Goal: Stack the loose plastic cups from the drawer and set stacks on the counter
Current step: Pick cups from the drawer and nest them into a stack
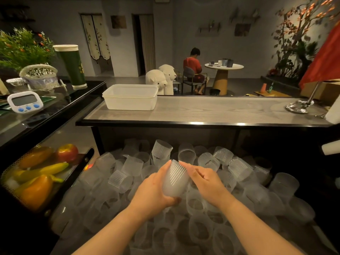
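Observation:
The open drawer (60, 214) below me is heaped with several loose frosted plastic cups (237, 168), ribbed near the rim, lying at all angles. My left hand (152, 192) grips one such cup (174, 181) from its left side and underneath, holding it tilted just above the pile. My right hand (206, 181) rests its fingers against the cup's right side near the top. The grey wood-grain counter (211, 111) runs across the view beyond the drawer, and I see no cup stacks on it.
A white plastic tub (130, 97) sits at the counter's left end; a metal stand base (298, 106) at its right. Left of the drawer, a perforated bin (86, 159) holds fruit and peppers. A timer (24, 102) lies on the black side counter. A person sits far back.

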A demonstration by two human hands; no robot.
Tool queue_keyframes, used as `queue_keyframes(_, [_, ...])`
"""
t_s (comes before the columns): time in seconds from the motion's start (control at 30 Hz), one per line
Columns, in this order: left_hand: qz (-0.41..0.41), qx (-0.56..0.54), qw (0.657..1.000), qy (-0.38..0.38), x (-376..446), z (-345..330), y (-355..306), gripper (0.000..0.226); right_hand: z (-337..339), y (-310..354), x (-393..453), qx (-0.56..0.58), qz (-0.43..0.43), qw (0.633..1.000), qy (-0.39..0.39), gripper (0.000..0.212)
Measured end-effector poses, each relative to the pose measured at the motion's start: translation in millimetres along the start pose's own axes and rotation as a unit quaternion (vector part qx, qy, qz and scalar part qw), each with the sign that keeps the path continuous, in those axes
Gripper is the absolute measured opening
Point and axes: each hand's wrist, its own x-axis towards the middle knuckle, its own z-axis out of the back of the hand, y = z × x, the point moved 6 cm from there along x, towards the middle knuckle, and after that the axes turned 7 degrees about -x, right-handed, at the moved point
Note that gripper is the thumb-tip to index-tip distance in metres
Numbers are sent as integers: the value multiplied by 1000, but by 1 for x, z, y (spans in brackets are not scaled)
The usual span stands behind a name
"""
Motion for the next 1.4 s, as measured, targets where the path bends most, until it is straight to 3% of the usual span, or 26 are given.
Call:
queue_keyframes(0.13, [16, -5, 1000, 5, 0, -2, 5, 113, 12, -13, 0, -16, -32, 999, 15, 39])
queue_keyframes(0.2, [32, -20, 999, 2, -1, -1, 10, 113, 39, -32, 0, -44, -65, 993, -90, 29])
queue_keyframes(0.27, [46, -16, 999, 9, -3, -2, 14, 114, 64, -54, -7, -174, -105, 964, -170, 17])
queue_keyframes(0.37, [52, -8, 998, 23, -7, -7, 17, 114, 54, -83, -21, -378, -163, 910, -55, 25])
queue_keyframes(0.43, [46, -10, 999, 27, -8, -9, 16, 114, 39, -93, -32, -436, -172, 884, 12, 36])
queue_keyframes(0.5, [39, -12, 999, 29, -8, -10, 13, 114, 29, -99, -38, -464, -160, 871, 27, 43])
queue_keyframes(0.7, [28, -4, 999, 27, -10, -5, 10, 114, 20, -92, -41, -519, -144, 840, 70, 13])
queue_keyframes(0.8, [29, -7, 999, 24, -12, -2, 12, 113, 28, -89, -37, -503, -143, 851, 41, 17])
queue_keyframes(0.87, [33, -12, 999, 21, -13, 0, 12, 113, 38, -80, -32, -468, -117, 876, -23, 14])
queue_keyframes(0.97, [31, -17, 999, 22, -15, 1, 11, 113, 53, -59, -29, -286, -91, 944, -140, 13])
queue_keyframes(1.07, [20, -14, 999, 26, -18, 0, 6, 113, 58, -40, -26, -78, -103, 970, -204, 9])
queue_keyframes(1.2, [-1, -4, 1000, 22, -20, 3, -3, 114, 54, -15, -22, 41, -93, 973, -206, 7])
queue_keyframes(1.4, [-23, 9, 999, 21, -27, 8, -9, 113, 45, -3, -15, 50, -89, 976, -191, 4])
